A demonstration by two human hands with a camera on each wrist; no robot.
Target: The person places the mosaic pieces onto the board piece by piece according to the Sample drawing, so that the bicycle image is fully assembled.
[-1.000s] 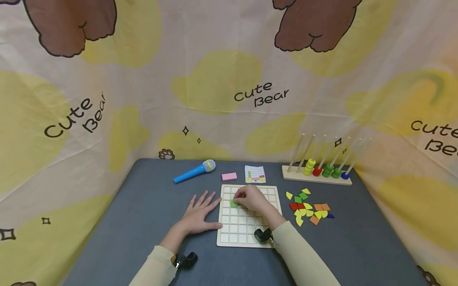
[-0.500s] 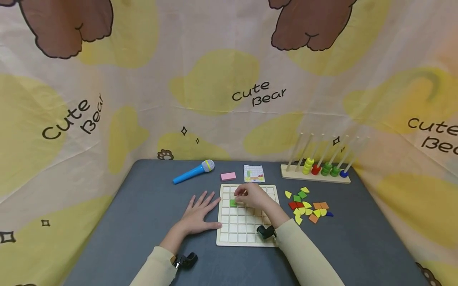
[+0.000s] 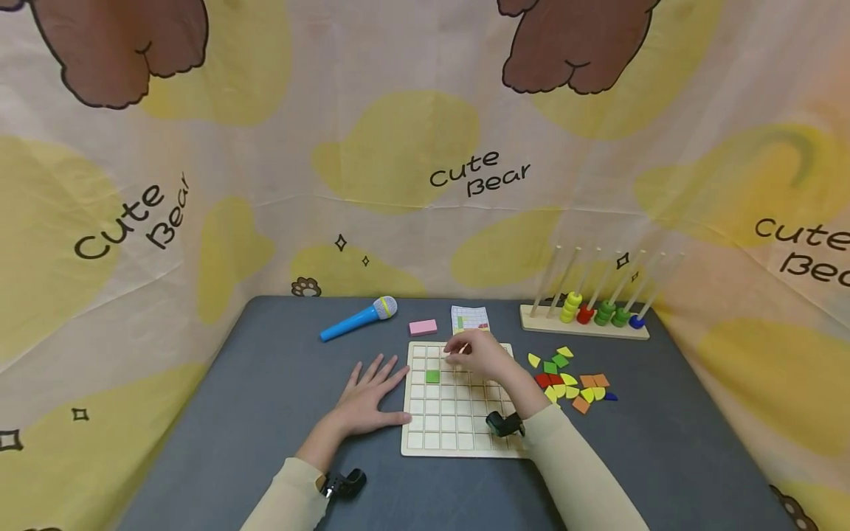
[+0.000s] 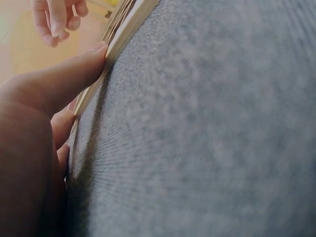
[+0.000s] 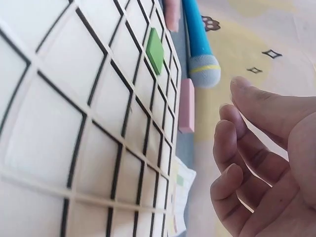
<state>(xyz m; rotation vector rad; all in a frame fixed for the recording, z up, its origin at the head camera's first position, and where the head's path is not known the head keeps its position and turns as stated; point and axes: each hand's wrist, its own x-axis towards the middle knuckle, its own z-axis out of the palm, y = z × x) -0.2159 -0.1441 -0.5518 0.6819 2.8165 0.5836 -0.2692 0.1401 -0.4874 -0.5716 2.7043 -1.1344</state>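
Left hand [image 3: 365,405] spread, thumb touching the left edge of one gridded board [image 3: 441,407]; right hand [image 3: 481,355] loosely curled, holding nothing, above the board. One green tile [image 3: 433,377] lies in the grid. Beyond, on the desk [image 3: 265,398]: one pink block [image 3: 423,327], one blue microphone [image 3: 355,322], one card [image 3: 469,317]. At right: two red tiles [image 3: 542,380], three orange tiles [image 3: 581,405]. A second ago the right hand was at the green tile; now it is apart from it.
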